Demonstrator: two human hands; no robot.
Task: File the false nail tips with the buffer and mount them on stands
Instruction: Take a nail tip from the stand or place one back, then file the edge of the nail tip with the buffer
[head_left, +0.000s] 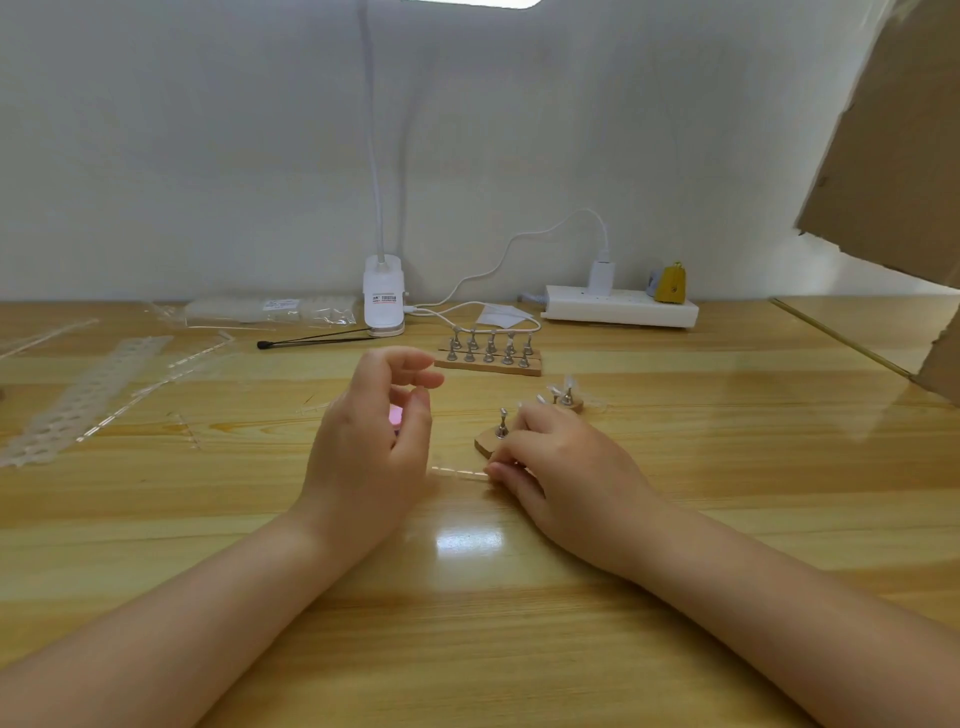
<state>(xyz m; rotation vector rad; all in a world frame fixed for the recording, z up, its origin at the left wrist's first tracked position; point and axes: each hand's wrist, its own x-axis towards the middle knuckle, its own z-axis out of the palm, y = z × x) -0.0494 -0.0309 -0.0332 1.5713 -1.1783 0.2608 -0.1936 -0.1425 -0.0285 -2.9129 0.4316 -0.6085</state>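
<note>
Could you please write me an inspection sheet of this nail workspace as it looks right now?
Surface: wooden table, glossy, with lamp glare.
Job's things: wooden stand block with two rows of bare metal pegs; near stand under the right hand; clear nail tips mounted beyond it; clear strip on the table.
Clutter: perforated strip, plastic bag, black stick.
Hands: left hand raised, fingers curled, something pink behind it; right hand fingertips on the near stand and strip.
Cables: white cable from clip lamp to power strip.
Surroundings: white wall, cardboard on the right.
</note>
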